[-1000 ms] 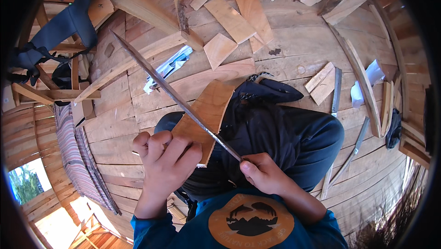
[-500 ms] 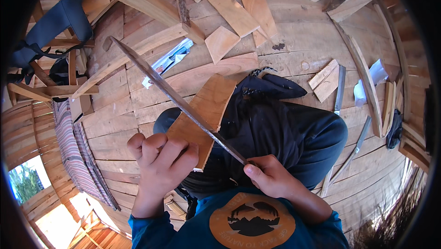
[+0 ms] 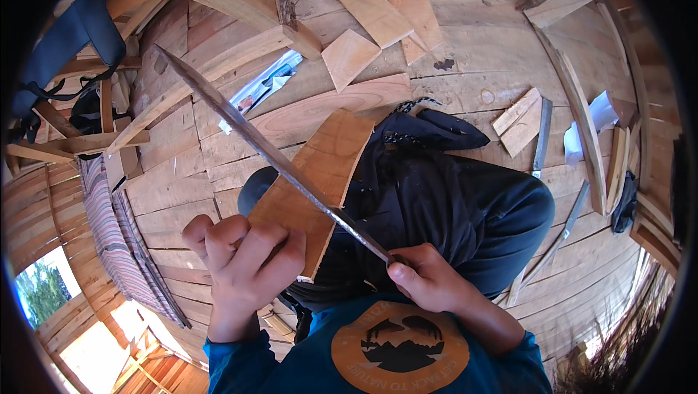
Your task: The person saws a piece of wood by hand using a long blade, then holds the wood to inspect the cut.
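Your left hand [image 3: 247,263] was curled with bent knuckles, pinching the near end of a wooden board [image 3: 345,150], left of the middle of the frame; the fingertips were hidden. Your right hand [image 3: 429,278], low and right of the middle, was closed around the near end of a long metal blade [image 3: 251,134], thumb on top. The blade was thin, dark and rough, with shiny bits near your hand. It slanted across the board toward the upper left. The board was flat, brown and smooth, with wavy lines and a rough, pale right edge. It lay over your lap, beside a soft, crumpled black cloth [image 3: 414,198]. You sat on a floor [image 3: 233,248] of wood planks. Flat pieces of wood [image 3: 367,16] lay at the top middle, near a crinkly blue-and-white packet [image 3: 265,81]. A striped cloth [image 3: 120,241] was at the left.
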A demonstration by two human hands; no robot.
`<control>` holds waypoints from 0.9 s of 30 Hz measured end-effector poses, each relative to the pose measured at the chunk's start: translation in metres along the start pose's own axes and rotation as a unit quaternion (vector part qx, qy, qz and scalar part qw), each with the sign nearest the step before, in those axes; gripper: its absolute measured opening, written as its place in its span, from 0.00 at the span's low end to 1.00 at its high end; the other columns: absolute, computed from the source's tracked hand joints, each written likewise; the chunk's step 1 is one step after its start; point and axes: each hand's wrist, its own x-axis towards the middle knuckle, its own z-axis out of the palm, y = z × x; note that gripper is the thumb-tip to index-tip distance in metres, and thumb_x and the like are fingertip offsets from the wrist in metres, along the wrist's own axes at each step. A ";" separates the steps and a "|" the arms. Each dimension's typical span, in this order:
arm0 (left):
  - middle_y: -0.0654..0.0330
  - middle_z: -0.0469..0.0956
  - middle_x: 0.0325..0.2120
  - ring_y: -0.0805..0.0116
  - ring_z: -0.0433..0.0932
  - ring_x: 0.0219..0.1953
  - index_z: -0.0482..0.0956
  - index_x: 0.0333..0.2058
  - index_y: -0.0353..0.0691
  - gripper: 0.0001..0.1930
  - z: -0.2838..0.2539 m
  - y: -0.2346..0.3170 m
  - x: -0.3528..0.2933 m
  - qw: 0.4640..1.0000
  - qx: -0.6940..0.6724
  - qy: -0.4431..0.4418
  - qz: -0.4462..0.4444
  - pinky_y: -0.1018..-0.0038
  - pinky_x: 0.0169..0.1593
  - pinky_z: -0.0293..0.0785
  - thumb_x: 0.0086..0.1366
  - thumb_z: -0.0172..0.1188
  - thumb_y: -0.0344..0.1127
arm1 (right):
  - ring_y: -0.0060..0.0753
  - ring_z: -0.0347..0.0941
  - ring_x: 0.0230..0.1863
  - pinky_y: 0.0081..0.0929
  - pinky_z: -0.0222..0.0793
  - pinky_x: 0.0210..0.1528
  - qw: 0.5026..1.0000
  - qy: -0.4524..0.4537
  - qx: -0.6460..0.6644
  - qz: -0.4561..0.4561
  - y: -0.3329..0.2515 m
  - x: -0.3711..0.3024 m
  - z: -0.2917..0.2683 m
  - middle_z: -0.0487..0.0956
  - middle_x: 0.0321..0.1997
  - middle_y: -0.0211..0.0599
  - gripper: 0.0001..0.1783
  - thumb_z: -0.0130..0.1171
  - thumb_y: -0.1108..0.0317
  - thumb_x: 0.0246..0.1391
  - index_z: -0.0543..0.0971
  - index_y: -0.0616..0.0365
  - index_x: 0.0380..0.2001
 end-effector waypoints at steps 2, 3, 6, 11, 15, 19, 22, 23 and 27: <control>0.76 0.69 0.25 0.71 0.63 0.35 0.77 0.24 0.56 0.12 0.000 -0.003 -0.004 1.000 -0.003 -0.003 0.023 0.64 0.43 0.53 0.34 0.64 0.40 | 0.28 0.64 0.18 0.31 0.61 0.25 1.000 0.007 -0.015 -0.012 0.003 0.004 -0.002 0.67 0.14 0.33 0.29 0.50 0.47 0.64 0.75 0.64 0.21; 0.75 0.69 0.25 0.71 0.63 0.35 0.77 0.23 0.56 0.12 0.001 -0.004 -0.004 1.000 -0.005 0.004 0.015 0.64 0.43 0.53 0.34 0.64 0.40 | 0.28 0.63 0.18 0.31 0.61 0.25 1.000 0.010 -0.022 -0.017 0.003 0.006 -0.004 0.67 0.14 0.33 0.29 0.50 0.47 0.64 0.75 0.64 0.21; 0.75 0.69 0.24 0.71 0.63 0.34 0.77 0.23 0.56 0.11 0.005 -0.007 -0.006 1.000 -0.010 0.023 -0.002 0.64 0.43 0.53 0.35 0.64 0.39 | 0.30 0.66 0.18 0.32 0.63 0.26 0.999 0.002 -0.043 -0.002 -0.002 0.010 -0.002 0.70 0.14 0.36 0.31 0.49 0.45 0.64 0.76 0.63 0.21; 0.75 0.69 0.23 0.71 0.63 0.34 0.77 0.22 0.56 0.09 0.006 -0.008 -0.012 1.000 -0.007 0.026 0.004 0.64 0.44 0.53 0.37 0.64 0.38 | 0.32 0.68 0.19 0.33 0.64 0.26 0.998 0.008 -0.068 -0.002 -0.001 0.012 0.001 0.71 0.14 0.39 0.32 0.48 0.43 0.63 0.77 0.64 0.21; 0.75 0.69 0.22 0.71 0.63 0.34 0.78 0.22 0.56 0.08 0.006 -0.009 -0.021 1.000 -0.015 0.020 0.005 0.63 0.46 0.53 0.39 0.64 0.39 | 0.23 0.59 0.18 0.29 0.57 0.22 0.997 0.025 -0.075 -0.004 -0.002 0.009 0.006 0.64 0.13 0.31 0.31 0.47 0.45 0.65 0.74 0.64 0.22; 0.75 0.69 0.23 0.70 0.64 0.34 0.78 0.23 0.56 0.08 0.009 -0.011 -0.025 0.999 -0.018 0.032 -0.009 0.63 0.46 0.54 0.39 0.63 0.39 | 0.40 0.72 0.19 0.35 0.66 0.26 0.994 -0.002 -0.105 0.013 -0.011 0.005 0.006 0.72 0.14 0.41 0.33 0.52 0.41 0.60 0.77 0.64 0.20; 0.75 0.70 0.24 0.70 0.64 0.35 0.78 0.23 0.55 0.08 0.007 -0.011 -0.027 0.999 -0.026 0.029 0.012 0.63 0.45 0.54 0.40 0.63 0.39 | 0.43 0.75 0.21 0.37 0.68 0.28 0.992 0.030 -0.122 0.034 0.002 0.012 -0.002 0.75 0.16 0.45 0.32 0.52 0.41 0.60 0.79 0.64 0.23; 0.75 0.70 0.24 0.70 0.64 0.35 0.78 0.23 0.55 0.08 0.007 -0.010 -0.029 0.999 -0.029 0.025 0.022 0.63 0.44 0.54 0.40 0.63 0.39 | 0.43 0.75 0.21 0.37 0.68 0.29 0.991 0.019 -0.123 0.043 0.002 0.013 -0.003 0.75 0.17 0.45 0.32 0.52 0.41 0.60 0.79 0.64 0.23; 0.74 0.70 0.24 0.69 0.64 0.35 0.78 0.24 0.55 0.08 0.010 -0.017 -0.033 0.999 -0.024 0.038 -0.013 0.63 0.43 0.54 0.40 0.63 0.40 | 0.44 0.75 0.22 0.38 0.68 0.29 0.994 0.006 -0.108 0.031 -0.010 0.009 0.008 0.75 0.17 0.45 0.33 0.53 0.40 0.59 0.78 0.64 0.22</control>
